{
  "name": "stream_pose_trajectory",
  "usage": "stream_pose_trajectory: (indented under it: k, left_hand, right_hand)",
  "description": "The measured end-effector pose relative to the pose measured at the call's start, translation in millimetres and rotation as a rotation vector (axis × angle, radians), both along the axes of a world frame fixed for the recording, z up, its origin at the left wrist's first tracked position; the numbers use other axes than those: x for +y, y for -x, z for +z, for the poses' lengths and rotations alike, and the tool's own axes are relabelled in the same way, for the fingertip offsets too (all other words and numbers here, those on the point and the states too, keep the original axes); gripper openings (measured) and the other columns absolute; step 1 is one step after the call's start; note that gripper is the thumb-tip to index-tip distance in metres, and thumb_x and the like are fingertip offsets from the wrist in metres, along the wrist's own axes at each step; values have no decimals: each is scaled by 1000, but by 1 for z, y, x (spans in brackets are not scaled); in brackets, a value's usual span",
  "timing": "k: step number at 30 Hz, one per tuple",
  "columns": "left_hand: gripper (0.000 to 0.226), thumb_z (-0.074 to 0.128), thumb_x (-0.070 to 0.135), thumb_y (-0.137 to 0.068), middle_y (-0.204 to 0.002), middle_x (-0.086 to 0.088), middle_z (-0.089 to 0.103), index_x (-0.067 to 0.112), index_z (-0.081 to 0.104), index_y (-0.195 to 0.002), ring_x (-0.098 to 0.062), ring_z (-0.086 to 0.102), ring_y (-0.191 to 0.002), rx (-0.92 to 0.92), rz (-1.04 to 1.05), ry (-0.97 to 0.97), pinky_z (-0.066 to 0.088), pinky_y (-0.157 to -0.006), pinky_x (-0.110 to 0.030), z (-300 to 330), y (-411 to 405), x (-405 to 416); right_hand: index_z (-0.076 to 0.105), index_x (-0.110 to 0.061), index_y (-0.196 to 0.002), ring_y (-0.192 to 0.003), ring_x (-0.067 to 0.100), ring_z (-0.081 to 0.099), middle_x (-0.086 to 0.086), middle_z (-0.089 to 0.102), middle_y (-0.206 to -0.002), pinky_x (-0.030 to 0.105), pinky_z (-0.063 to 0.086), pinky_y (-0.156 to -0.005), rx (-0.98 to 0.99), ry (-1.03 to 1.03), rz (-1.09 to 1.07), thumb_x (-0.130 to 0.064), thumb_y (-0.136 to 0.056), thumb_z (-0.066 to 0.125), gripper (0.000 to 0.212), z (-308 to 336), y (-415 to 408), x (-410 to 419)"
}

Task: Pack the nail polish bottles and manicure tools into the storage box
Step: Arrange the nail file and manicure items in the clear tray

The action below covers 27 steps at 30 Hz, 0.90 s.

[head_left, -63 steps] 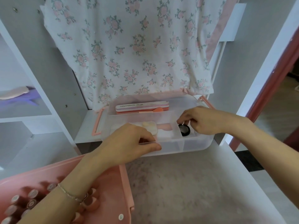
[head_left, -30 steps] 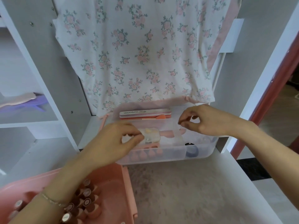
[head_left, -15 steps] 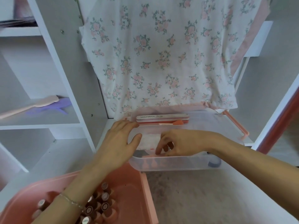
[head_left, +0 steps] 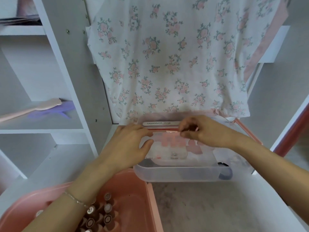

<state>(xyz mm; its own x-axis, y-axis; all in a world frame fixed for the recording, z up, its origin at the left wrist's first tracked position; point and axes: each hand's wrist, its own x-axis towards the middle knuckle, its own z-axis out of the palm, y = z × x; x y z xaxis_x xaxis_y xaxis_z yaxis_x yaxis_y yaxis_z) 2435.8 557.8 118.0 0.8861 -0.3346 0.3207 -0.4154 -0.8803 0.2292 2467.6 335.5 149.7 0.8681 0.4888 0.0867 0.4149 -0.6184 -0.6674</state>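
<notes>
A clear storage box (head_left: 175,173) stands on the white surface in front of me. Over it I hold a clear flat case with pink pieces inside (head_left: 170,143). My left hand (head_left: 127,144) grips the case's left edge between thumb and fingers. My right hand (head_left: 205,133) pinches its upper right corner. A nail file marked SANANMOG (head_left: 158,123) lies along the box's back compartment. A dark round jar (head_left: 224,171) sits in the box's right front corner. Several nail polish bottles (head_left: 103,213) stand in a pink box (head_left: 138,198) at the lower left, under my left forearm.
A floral cloth (head_left: 167,56) hangs down behind the clear box. White shelves rise on the left, one holding a pink and a purple tool (head_left: 41,108). The box's pink handle (head_left: 247,131) sticks out at the right, near a red door frame.
My right hand has moved from low inside the clear box up to the case's upper right corner. The case now shows raised between both hands.
</notes>
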Motion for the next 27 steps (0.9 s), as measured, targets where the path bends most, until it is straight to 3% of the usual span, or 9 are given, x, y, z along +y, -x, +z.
stream_pose_trajectory:
  k: [3, 5, 9, 12, 16, 20, 24, 27]
  left_hand:
    - [39, 40, 46, -91, -126, 11, 56, 27, 58, -120, -12, 48, -120, 172, -81, -176, 23, -108, -35, 6, -3, -12]
    - [51, 33, 55, -91, -129, 5, 54, 21, 58, -120, -17, 47, -121, 316, -98, -273, 30, -107, -38, 9, -5, -22]
    - [58, 22, 59, -90, -139, 6, 45, 26, 56, -124, -12, 39, -128, 418, -138, -315, 31, -107, -36, 13, -2, -28]
    - [59, 21, 65, -87, -142, 14, 40, 35, 51, -128, -5, 34, -131, 427, -194, -307, 26, -107, -33, 15, 5, -25]
    - [67, 26, 76, -78, -133, 19, 47, 35, 55, -123, 1, 40, -121, 435, -279, -247, 32, -105, -29, 15, 16, -22]
    - [62, 36, 72, -80, -130, 21, 48, 33, 54, -125, 6, 40, -116, 291, -325, -281, 30, -101, -26, 8, 21, -17]
    - [65, 31, 74, -75, -122, 21, 52, 35, 58, -120, 5, 45, -107, 219, -292, -248, 29, -90, -18, 5, 22, -11]
    - [67, 28, 76, -74, -118, 20, 52, 37, 57, -120, 4, 45, -105, 195, -295, -255, 27, -85, -17, 3, 23, -9]
  right_hand:
    - [61, -15, -80, -63, 7, 51, 1, 62, -76, 7, 40, -49, -46, -115, -140, -6, -85, 60, 10, -3, -6, -7]
    - [62, -13, -80, -62, 7, 52, -2, 61, -72, 6, 39, -49, -45, -138, -183, -6, -85, 61, 9, -7, -9, -9]
    - [65, -11, -80, -61, 6, 52, -6, 59, -68, 6, 40, -47, -14, -155, -208, -6, -83, 63, 6, -12, -11, -8]
    - [66, -15, -77, -57, 1, 53, -6, 61, -70, 6, 40, -46, 4, -144, -202, -7, -82, 65, 8, -15, -13, -6]
    - [66, -22, -70, -52, -6, 54, -10, 63, -65, 7, 42, -49, -16, -92, -189, -13, -78, 70, 13, -18, -12, 2]
    - [65, -29, -68, -58, -4, 58, -14, 65, -67, 17, 48, -61, -59, 37, -128, -20, -78, 69, 15, -21, -9, 16]
    - [71, -25, -87, -53, -18, 51, -20, 62, -72, 21, 44, -63, -127, 235, -31, -20, -84, 60, 12, -24, -3, 20]
    - [68, -22, -107, -70, -13, 53, -16, 67, -97, 9, 39, -67, -152, 327, 59, -14, -88, 54, 25, -21, -1, 14]
